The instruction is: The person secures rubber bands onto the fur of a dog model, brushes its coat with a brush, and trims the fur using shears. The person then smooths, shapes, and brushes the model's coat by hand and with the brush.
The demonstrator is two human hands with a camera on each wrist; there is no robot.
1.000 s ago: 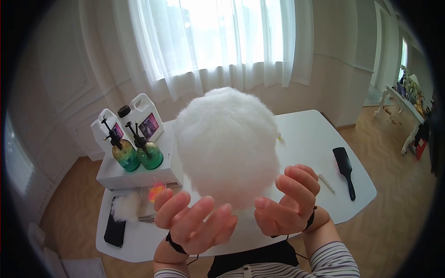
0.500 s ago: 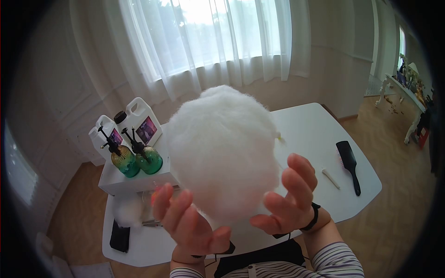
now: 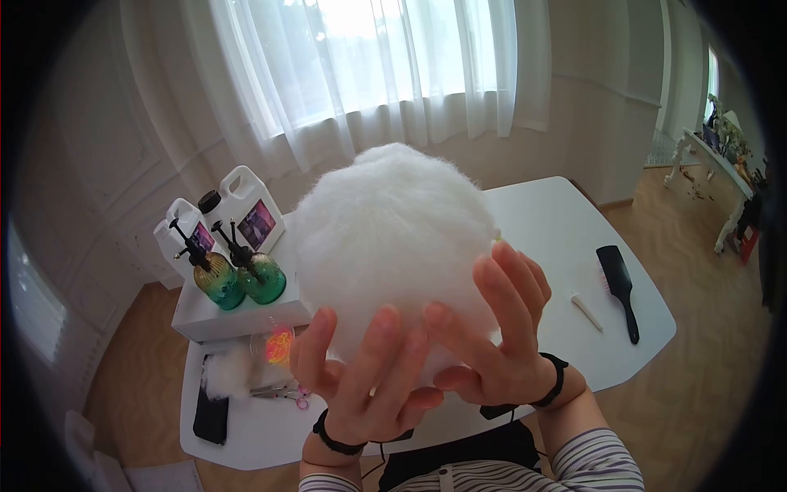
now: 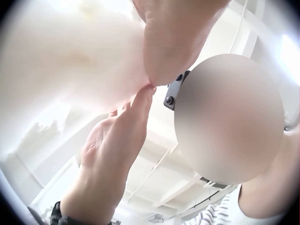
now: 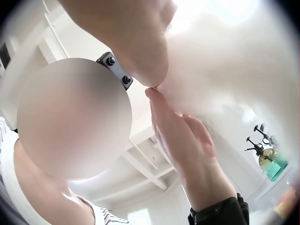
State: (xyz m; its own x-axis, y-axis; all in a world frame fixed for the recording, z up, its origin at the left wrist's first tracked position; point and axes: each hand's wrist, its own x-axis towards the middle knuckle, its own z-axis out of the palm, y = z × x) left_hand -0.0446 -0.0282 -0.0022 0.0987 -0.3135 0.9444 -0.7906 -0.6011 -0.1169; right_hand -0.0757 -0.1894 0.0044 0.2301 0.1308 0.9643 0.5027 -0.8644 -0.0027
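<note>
A large, round mass of fluffy white fur stands in front of me over the white table. Against its near side lie the spread, slightly bent fingers of my left hand. My right hand is on the near right of the fluff, its fingers spread too. The two hands almost meet at the middle. From below, the left wrist view shows the right hand with its thumb tip meeting the left hand beside the pale fluff; the right wrist view shows the left hand likewise.
Two green spray bottles and white jugs stand on a white box at left. Before it are a cup of orange-pink bits, loose fluff, a black case and scissors. A paddle brush lies right.
Both hands have moved inward and up from apart, bringing their fingers onto the near side of the fluff. The scissors and cup at left show more clearly now.
</note>
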